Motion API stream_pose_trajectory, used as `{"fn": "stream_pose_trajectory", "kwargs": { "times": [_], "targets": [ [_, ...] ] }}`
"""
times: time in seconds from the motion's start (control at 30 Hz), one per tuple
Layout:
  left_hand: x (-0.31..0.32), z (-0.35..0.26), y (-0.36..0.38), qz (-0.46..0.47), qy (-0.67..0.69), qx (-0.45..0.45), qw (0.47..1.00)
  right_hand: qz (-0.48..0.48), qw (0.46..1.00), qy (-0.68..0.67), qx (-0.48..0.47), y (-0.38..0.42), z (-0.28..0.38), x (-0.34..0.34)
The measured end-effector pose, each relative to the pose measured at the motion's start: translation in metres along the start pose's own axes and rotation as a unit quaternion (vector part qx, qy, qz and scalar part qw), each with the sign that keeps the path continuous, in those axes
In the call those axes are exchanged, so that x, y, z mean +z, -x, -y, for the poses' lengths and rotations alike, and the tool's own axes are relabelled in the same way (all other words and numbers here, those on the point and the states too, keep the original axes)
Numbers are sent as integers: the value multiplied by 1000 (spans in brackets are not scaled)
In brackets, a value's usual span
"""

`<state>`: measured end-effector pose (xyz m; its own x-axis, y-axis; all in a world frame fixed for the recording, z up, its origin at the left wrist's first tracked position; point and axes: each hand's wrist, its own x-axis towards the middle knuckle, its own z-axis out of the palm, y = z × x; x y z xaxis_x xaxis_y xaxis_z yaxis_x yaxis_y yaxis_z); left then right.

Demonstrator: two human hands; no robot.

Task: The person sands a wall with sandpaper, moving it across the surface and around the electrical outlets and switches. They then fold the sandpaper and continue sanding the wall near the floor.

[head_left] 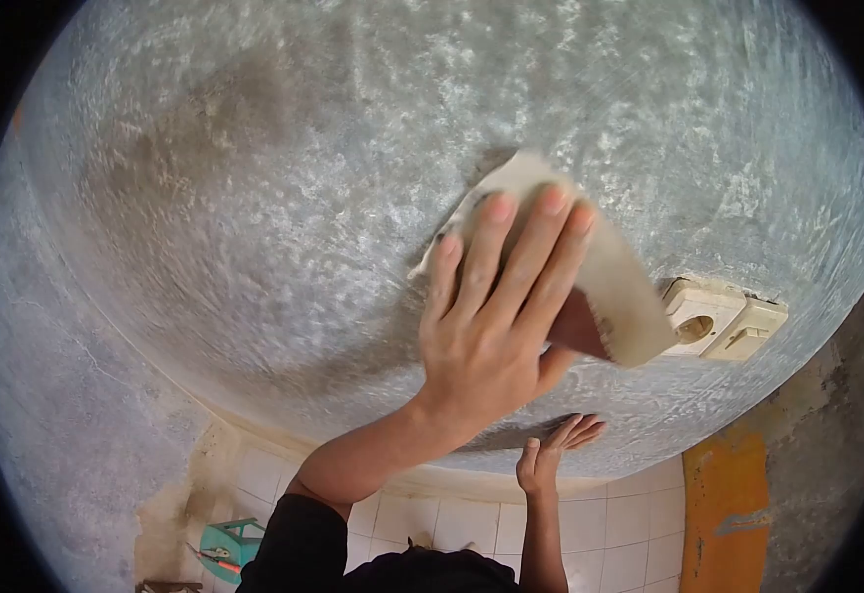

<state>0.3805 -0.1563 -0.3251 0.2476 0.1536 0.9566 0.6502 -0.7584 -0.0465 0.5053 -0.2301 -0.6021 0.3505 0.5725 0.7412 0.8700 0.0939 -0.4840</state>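
Observation:
Fingers spread, my left hand (486,331) presses on a pale, flat sheet-like piece (625,292) lying against the grey mottled wall (353,158). The fingertips rest on the piece, which reaches down to the right, with a ragged upper left edge and a dark reddish patch beside the thumb. Lower down, my right hand (549,460) is beside the wall, its fingers stretched out and holding nothing that shows. Just right of the piece is a cream socket (694,321) joined to a switch (746,331).
A green stool (222,544) with tools on it stands at the lower left on the white tiled floor (467,524). An orange painted strip (724,524) runs down at the lower right. Another wall surface (66,366) is at the left.

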Motion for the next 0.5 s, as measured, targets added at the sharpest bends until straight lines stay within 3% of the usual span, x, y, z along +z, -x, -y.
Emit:
{"fn": "stream_pose_trajectory", "kwargs": {
  "times": [0.5],
  "targets": [
    [-8,-4,-13,10,19,-29,999,-4,1000,-4,2,1,-2,2]
  ]
}}
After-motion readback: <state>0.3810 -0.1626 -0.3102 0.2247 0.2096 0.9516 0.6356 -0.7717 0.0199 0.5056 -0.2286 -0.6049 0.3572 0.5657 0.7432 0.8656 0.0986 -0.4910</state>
